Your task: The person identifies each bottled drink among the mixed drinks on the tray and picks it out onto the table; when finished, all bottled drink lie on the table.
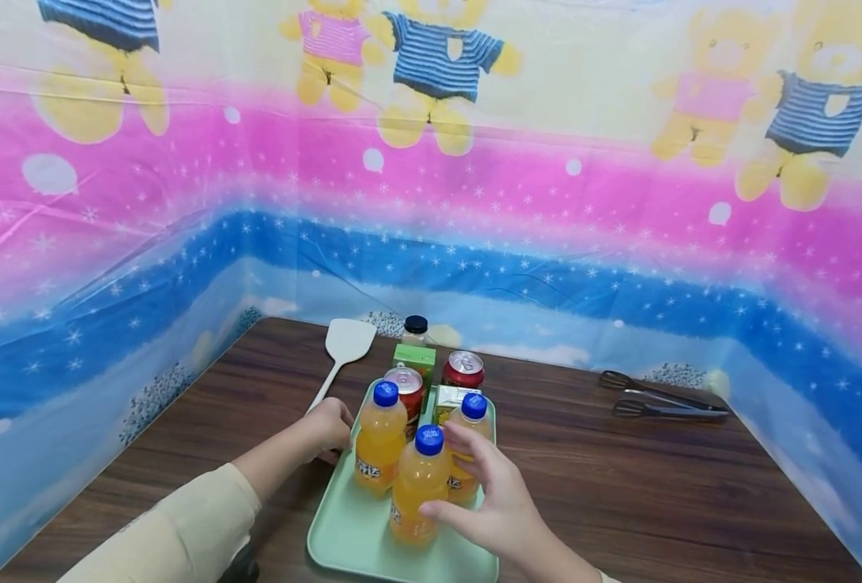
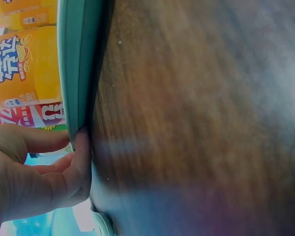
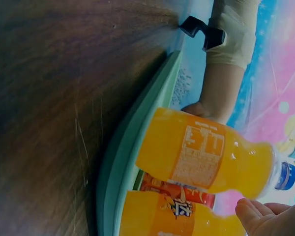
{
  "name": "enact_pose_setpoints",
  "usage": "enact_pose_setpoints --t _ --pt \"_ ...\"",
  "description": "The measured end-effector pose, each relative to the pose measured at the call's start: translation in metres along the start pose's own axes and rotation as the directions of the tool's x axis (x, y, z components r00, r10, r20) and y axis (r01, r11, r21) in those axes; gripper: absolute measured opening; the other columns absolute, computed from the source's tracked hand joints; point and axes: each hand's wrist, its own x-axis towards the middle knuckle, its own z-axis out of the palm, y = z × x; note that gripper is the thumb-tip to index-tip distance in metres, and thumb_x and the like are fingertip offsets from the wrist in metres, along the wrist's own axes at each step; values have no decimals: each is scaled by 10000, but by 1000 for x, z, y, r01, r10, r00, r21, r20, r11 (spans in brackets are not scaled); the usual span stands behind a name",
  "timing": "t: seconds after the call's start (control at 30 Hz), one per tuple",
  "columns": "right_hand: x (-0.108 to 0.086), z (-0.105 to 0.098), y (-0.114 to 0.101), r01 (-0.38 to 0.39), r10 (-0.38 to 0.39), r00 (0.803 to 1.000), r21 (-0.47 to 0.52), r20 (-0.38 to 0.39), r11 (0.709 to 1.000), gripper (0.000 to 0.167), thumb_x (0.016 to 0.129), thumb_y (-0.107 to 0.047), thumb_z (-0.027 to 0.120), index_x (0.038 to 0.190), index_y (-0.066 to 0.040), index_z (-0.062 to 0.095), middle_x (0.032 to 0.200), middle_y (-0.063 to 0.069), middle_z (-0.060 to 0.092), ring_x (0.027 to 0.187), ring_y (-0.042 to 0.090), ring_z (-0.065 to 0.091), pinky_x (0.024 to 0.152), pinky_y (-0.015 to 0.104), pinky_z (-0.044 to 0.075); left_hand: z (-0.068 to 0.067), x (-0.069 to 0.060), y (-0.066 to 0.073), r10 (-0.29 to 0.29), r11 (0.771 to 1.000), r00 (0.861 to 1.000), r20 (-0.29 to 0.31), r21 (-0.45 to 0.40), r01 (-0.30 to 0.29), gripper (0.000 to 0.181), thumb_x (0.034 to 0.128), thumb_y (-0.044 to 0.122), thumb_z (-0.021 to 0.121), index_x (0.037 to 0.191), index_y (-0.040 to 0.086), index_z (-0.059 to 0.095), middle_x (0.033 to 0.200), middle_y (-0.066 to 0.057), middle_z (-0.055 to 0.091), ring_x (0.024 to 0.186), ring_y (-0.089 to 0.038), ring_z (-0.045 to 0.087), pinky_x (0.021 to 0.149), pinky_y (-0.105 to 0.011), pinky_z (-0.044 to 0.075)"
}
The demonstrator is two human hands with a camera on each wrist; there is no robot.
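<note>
A light green tray (image 1: 343,526) lies on the table, bearing three orange soda bottles with blue caps: a front bottle (image 1: 418,506), a left bottle (image 1: 381,441) and a right bottle (image 1: 463,489). My left hand (image 1: 326,429) pinches the tray's left rim between thumb and fingers, clearer in the left wrist view, where the hand (image 2: 44,172) sits beside the rim (image 2: 78,64). With fingers spread, my right hand (image 1: 499,498) is beside the front and right bottles. In the right wrist view its fingertips (image 3: 248,209) are close to a bottle (image 3: 201,152); contact is unclear.
Behind the bottles stand a red can (image 1: 410,395), a small carton (image 1: 451,399), a green box (image 1: 416,359), another red can (image 1: 464,369) and a black-lidded jar (image 1: 415,328). A white spatula (image 1: 346,342) lies at back left, dark-ended tongs (image 1: 664,401) at right. A patterned curtain (image 1: 474,210) surrounds the table.
</note>
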Motion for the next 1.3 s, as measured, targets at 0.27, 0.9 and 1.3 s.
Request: enact_pose_setpoints --t 0.27,0.9,1.3 --pt "3 14 4 -58 57 998 -35 -21 998 642 752 -279 789 1301 -140 487 1187 -21 583 1084 151 555 876 321 494 0 0 0 -14 1000 1000 -5 7 14 260 696 -190 576 934 -92 535 830 -162 555 669 -221 607 537 -376 559" --pt "6 25 4 -85 80 992 -52 -95 995 522 757 -273 784 1205 -137 555 1131 -26 583 1041 147 569 841 304 512 0 -1 -2 3 1000 1000 -14 15 -3 257 685 -201 578 913 -89 533 811 -165 548 677 -235 600 532 -371 559" --pt "3 26 0 -11 10 994 -11 -108 1000 500 758 -240 780 1198 -133 566 1126 -32 590 1044 144 574 865 299 498 0 1 -2 1 999 1000 -9 34 -1 221 716 -173 613 901 -71 548 825 -158 561 700 -234 623 542 -370 560"
